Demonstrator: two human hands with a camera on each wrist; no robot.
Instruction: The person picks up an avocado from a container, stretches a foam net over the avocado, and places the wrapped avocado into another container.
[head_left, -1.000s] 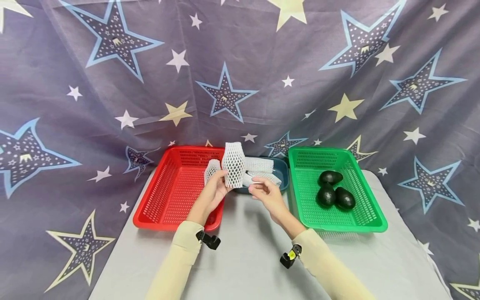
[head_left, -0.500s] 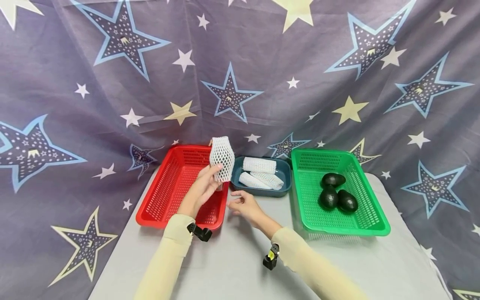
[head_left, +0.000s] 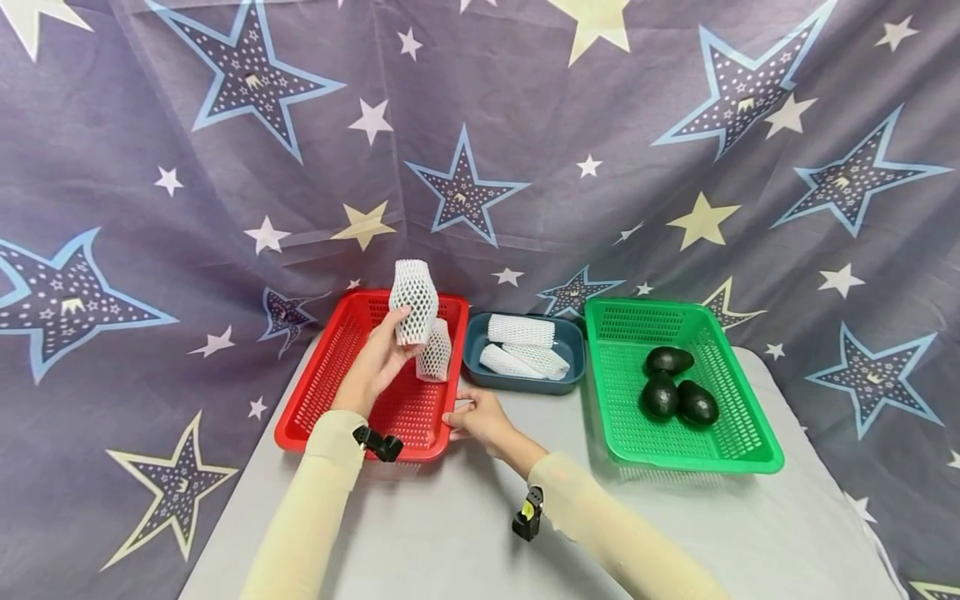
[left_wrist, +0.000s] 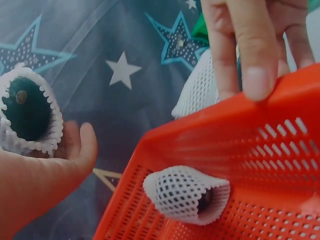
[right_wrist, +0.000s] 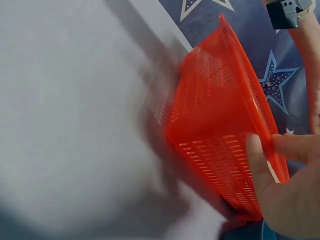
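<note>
My left hand (head_left: 375, 362) holds an avocado (left_wrist: 26, 107) in a white foam net sleeve (head_left: 414, 302), raised over the red basket (head_left: 360, 455). In the left wrist view the fruit's dark stem end shows through the sleeve's mouth. Another sleeved avocado (head_left: 433, 354) lies inside the red basket along its right wall, dark skin showing at its opening. At that basket's right rim, my right hand (head_left: 483, 421) pinches the edge between thumb and fingers; the right wrist view shows this grip up close.
Behind the right hand stands a dark blue tray (head_left: 525, 386) with white foam net sleeves (head_left: 521, 330) in it. To the right, a green basket (head_left: 693, 462) holds three bare avocados (head_left: 669, 361). A star-patterned cloth (head_left: 465, 92) hangs behind the table (head_left: 465, 533).
The left hand has carried the sleeved avocado leftward from before the blue tray to over the red basket. The right hand has moved left and down from the tray onto the red basket's rim.
</note>
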